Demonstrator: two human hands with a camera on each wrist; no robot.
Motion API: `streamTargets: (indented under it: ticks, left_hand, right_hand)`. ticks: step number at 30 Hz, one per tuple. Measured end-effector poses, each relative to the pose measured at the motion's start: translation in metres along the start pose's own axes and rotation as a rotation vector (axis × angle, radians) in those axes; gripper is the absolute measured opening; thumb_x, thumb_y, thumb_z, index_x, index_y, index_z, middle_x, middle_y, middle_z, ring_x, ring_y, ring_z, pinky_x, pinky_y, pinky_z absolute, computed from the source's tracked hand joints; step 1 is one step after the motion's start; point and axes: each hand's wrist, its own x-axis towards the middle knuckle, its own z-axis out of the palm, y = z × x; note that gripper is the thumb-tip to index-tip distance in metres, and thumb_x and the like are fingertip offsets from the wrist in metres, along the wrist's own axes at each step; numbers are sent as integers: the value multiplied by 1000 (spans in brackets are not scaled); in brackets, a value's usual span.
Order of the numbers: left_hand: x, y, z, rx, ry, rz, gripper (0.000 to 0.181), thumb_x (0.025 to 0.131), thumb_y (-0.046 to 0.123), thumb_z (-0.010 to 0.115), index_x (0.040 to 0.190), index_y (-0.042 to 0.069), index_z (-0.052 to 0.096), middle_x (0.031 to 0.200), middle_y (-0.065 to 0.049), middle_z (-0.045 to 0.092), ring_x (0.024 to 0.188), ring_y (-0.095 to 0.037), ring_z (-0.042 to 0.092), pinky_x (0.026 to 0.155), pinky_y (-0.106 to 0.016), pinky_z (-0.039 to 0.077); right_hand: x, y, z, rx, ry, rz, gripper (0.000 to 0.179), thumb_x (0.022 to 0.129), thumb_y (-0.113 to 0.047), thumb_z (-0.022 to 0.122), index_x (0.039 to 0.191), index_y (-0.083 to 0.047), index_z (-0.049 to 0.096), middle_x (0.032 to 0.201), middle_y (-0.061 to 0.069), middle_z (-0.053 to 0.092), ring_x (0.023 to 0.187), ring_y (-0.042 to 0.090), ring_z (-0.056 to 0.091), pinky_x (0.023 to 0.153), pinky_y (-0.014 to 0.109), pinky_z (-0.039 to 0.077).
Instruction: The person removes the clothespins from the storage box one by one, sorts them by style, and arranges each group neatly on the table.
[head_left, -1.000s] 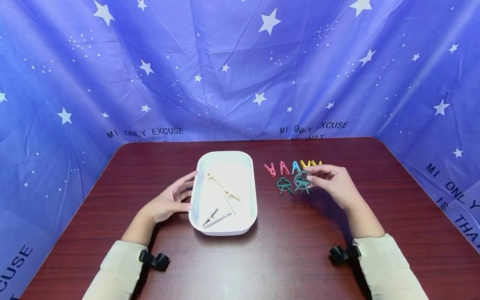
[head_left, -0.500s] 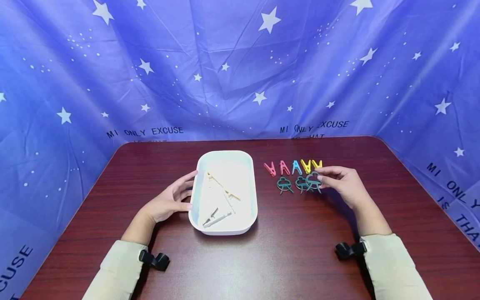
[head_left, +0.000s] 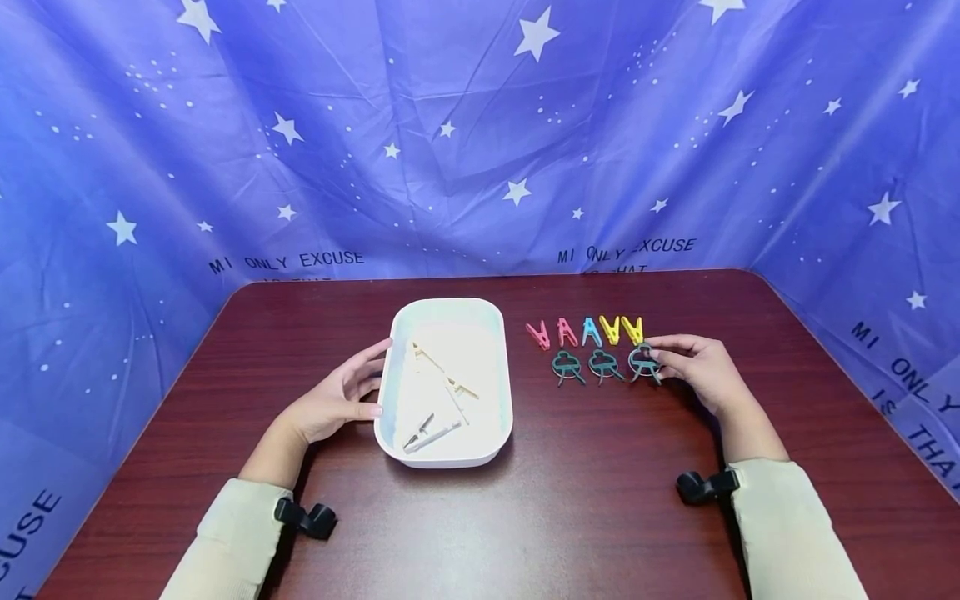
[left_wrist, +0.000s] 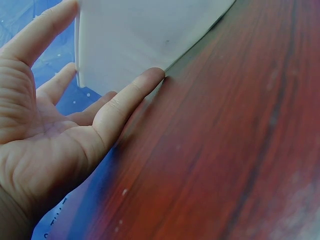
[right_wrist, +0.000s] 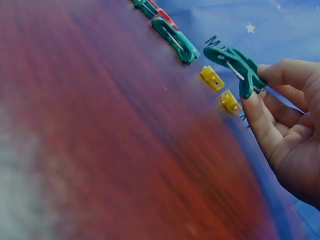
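In the head view my right hand [head_left: 701, 371] pinches a green plant clip [head_left: 643, 362] between thumb and forefinger at the right end of a row. The right wrist view shows this clip held slightly above the table. Two more green clips [head_left: 566, 367] lie to its left, with wire rings. Behind them is a row of small clothes pegs: red pegs [head_left: 567, 332], a blue peg [head_left: 591, 332] and yellow pegs [head_left: 611, 330]. My left hand [head_left: 330, 408] rests spread fingers and thumb against the left side of a white tray [head_left: 450, 460]; the left wrist view shows its fingertips on the wall.
Inside the tray lie thin gold-coloured clips [head_left: 433, 360] and a silver-white clip [head_left: 433, 437], partly lost in glare. The dark red wooden table [head_left: 510, 533] reaches back to a blue star-patterned curtain [head_left: 450, 167].
My right hand has moved right with the green clip, from over the middle green clip to the row's right end. The yellow pegs show more fully. My left hand stays at the tray.
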Motion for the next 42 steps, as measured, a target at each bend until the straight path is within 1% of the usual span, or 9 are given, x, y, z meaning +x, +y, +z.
streamTargets:
  ticks: [7,13,21,23,25,28,30,37,42]
  left_hand:
    - [0,0,0,-7,-4,-5,100,80,1,77,157,15,14,154,-25,17,130,-32,40,92,-41,50]
    - [0,1,0,-4,1,-3,100,80,0,76,157,14,14,154,-25,18,130,-33,41,92,-41,50]
    - [0,0,1,-6,-4,-6,100,80,1,76,157,15,14,154,-26,17,131,-34,39,92,-41,50]
    - [0,0,1,-8,-7,-6,100,81,1,76,157,15,14,154,-26,16,132,-35,38,92,-41,50]
    - [0,0,1,-9,-6,-7,100,81,2,76,157,15,14,154,-26,16,132,-34,38,92,-42,50]
    - [-1,0,1,-8,-1,-10,100,81,2,77,157,15,15,155,-26,16,131,-33,39,92,-42,50]
    - [-1,0,1,-7,1,-11,99,81,2,76,157,16,15,155,-25,16,131,-32,40,92,-42,50]
    - [-1,2,2,1,4,-12,99,81,3,76,157,16,16,155,-25,15,132,-34,37,93,-40,49]
    - [-1,1,1,2,2,-12,98,81,3,76,157,16,15,155,-25,15,132,-35,37,93,-40,50]
  right_hand:
    - [3,7,-4,-18,-12,33,24,91,4,64,112,16,64,89,-3,73,67,8,66,57,25,55]
    - [5,10,-4,-137,-4,7,34,90,2,65,116,24,56,89,-7,72,67,7,66,58,25,56]
    - [5,11,-5,-280,58,18,39,90,-7,68,117,19,59,86,-16,69,69,5,68,61,22,55]
    - [4,12,-5,-318,76,23,40,89,-10,71,117,17,61,86,-15,70,70,2,67,61,20,54]
    - [4,12,-5,-342,83,21,41,89,-12,72,117,15,62,87,-10,72,71,0,66,61,18,53]
    - [3,12,-4,-362,90,18,41,88,-14,74,116,14,63,90,-3,73,71,-1,65,60,18,52]
    - [3,12,-4,-366,97,19,41,88,-14,73,116,14,63,91,-2,73,71,0,66,60,18,52]
    - [2,9,-4,-387,126,18,37,89,-13,72,116,12,64,89,-13,69,68,4,67,60,19,53]
    - [2,5,-2,-333,134,-18,36,89,-9,71,116,13,63,88,-17,67,67,8,66,62,21,55]
